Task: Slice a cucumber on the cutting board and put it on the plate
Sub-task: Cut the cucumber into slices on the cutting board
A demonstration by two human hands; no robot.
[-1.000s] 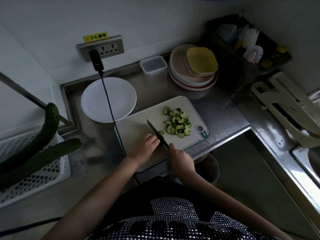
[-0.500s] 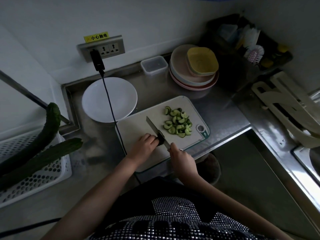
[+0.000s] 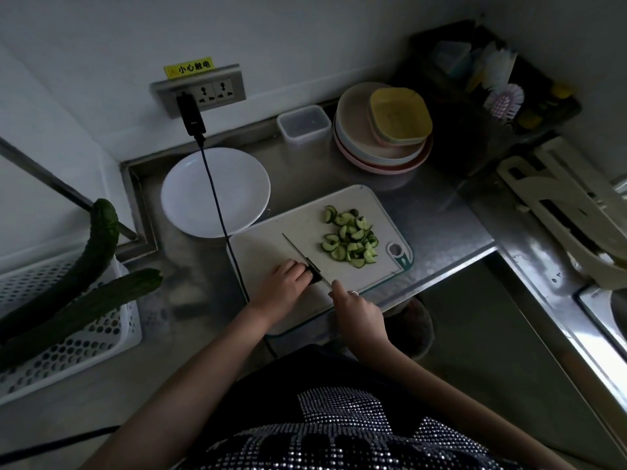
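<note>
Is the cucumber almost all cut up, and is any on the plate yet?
Nearly. A pile of slices already lies on the board. Right now the left hand holds down a small dark end piece, and the right hand grips the knife against it. Still to do: the last cuts, then moving the slices over, because the plate holds none.

Between my board (image 3: pixel 271 245) and the white plate (image 3: pixel 190 184) the path is short, but the black cable (image 3: pixel 217 212) hangs across it. Bare steel counter (image 3: pixel 427 218) opens to the right; stacked dishes (image 3: pixel 380 154) and a lidded box (image 3: pixel 303 123) block the back.
</note>
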